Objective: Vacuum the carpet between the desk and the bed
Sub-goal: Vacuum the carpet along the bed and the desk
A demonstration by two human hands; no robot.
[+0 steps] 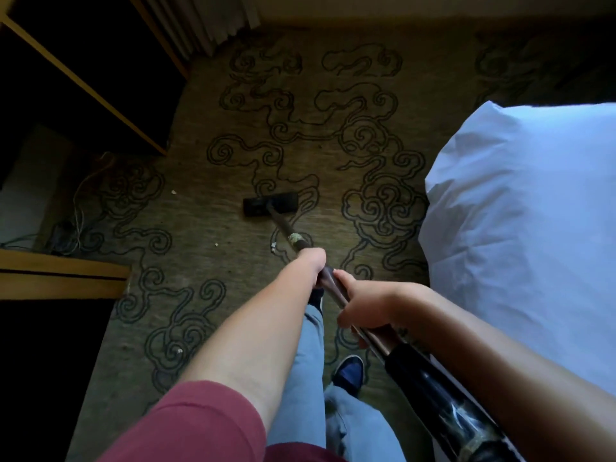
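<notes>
Fingers of left hand (311,266) curled round the long dark rigid vacuum wand (300,243), higher up frame centre; fingers of right hand (361,310) wrapped on the same wand, lower and nearer the black ribbed hose cuff (433,391) at lower right. Probably stiff and fairly light, with the head dragging on pile; best held as now, two hands spread apart along the tube. Long axis runs from lower right up to frame centre, ending at flat black floor head (270,204), set crosswise on the tan swirl-patterned carpet (333,161). Wooden bench (63,271) at left, white-sheeted bed (533,211) at right. Pale crumbs (274,247) beside the wand.
</notes>
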